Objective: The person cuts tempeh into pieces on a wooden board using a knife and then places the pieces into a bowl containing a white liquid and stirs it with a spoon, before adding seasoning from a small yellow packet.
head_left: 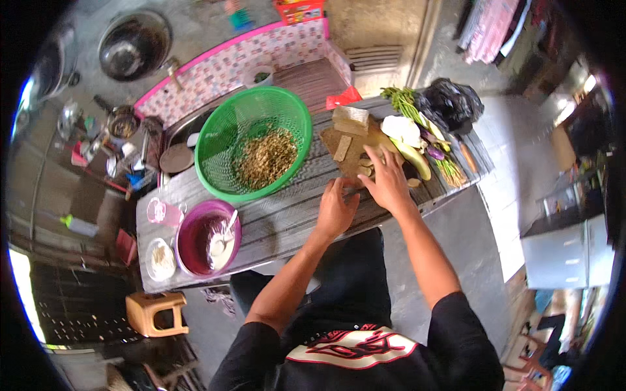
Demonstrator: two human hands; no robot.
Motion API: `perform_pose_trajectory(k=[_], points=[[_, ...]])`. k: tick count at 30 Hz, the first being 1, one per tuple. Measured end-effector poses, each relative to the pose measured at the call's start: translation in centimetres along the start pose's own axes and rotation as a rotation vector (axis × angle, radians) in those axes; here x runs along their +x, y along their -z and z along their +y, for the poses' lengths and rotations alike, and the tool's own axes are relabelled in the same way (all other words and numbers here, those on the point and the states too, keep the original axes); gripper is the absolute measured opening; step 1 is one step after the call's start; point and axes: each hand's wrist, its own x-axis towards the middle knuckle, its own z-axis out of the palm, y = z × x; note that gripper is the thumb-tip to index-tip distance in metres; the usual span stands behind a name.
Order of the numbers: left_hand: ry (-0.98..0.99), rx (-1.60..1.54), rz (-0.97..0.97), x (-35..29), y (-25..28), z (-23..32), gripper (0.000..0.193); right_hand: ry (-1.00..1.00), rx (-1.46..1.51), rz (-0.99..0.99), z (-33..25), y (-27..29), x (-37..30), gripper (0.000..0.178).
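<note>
My right hand (387,182) reaches over a brown cutting board (331,138), fingers spread and slightly bent, beside a few thin pale slices (365,167). At the board's near edge, my left hand (336,210) has its fingers loosely bent and thumb apart, with nothing visible in it. A beige block that looks like tempeh (351,120) rests on the far part of the board. Nearer lies a narrow flat piece (342,148) of similar colour. To the right are a white cauliflower-like vegetable (400,130), a long pale-green vegetable (415,160) and purple eggplants (434,151).
Left of my hands stands a green basket (207,140) with brown bits inside. Beyond my left forearm are a purple basin (184,241) with a spoon, a pink cup (171,215) and a small bowl (160,259). A black plastic bag (450,104) sits at the far right.
</note>
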Motion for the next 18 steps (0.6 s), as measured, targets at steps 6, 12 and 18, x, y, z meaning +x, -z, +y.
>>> perform_pose_trajectory(k=[6,12,18], points=[[0.042,0.044,0.012,1.4,-1.8,-1.5,0.046,0.020,-0.152,-0.200,1.6,-0.5,2.3,0.060],[-0.013,0.026,0.048,2.0,-1.7,-2.7,0.046,0.166,-0.036,-0.142,2.3,-0.9,2.3,0.032],[-0.101,0.108,0.057,1.6,-1.3,-2.4,0.046,0.152,0.083,-0.132,2.6,-0.7,2.5,0.027]])
